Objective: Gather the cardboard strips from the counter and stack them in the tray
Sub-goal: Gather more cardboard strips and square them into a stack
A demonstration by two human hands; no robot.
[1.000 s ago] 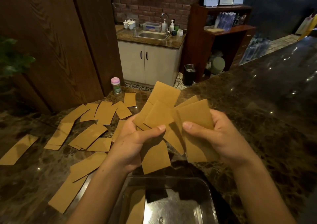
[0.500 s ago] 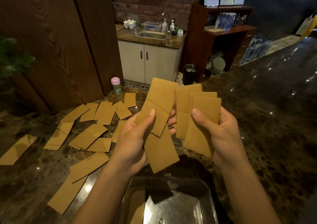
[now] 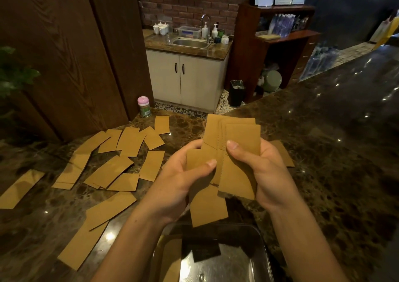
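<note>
While the left hand (image 3: 178, 177) and right hand (image 3: 268, 173) grip them, thumbs in front, the cardboard strips (image 3: 243, 136) stand upright above the tray (image 3: 237, 264). They are tan, flat rectangles (edges staggered).

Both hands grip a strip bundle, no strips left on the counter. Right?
No. Head view shows many loose strips lying on the counter, mostly to the left. The rest holds: left hand and right hand both grip the bundle.
</note>
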